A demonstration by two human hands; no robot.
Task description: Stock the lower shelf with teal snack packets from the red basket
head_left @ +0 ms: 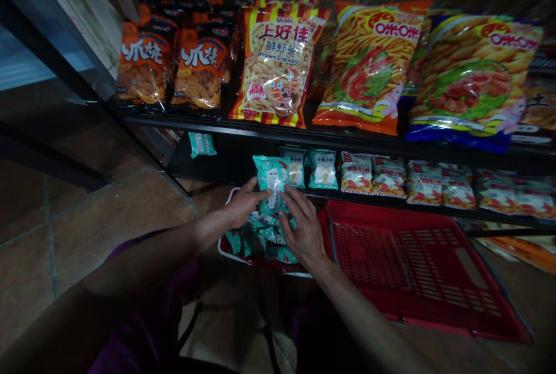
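Observation:
A teal snack bag [270,180] with a white label is held upright between my two hands, just in front of the lower shelf. My left hand [244,205] grips its left side, the thumb lying across the front. On its lower right edge rest the bent fingers of my right hand [305,230]. Below them, several more teal snack bags [252,242] lie heaped in a red shopping basket [326,224]. Two similar teal bags [323,169] stand on the lower shelf just to the right of the held one.
The black upper shelf [269,129] carries orange snack bags [197,67], prawn crackers [278,61] and larger shrimp snack bags [369,67]. Small white-and-red bags [388,177] line the lower shelf. One teal bag [202,144] lies at its left end. Black posts [47,50] stand left, above floor tiles [78,217].

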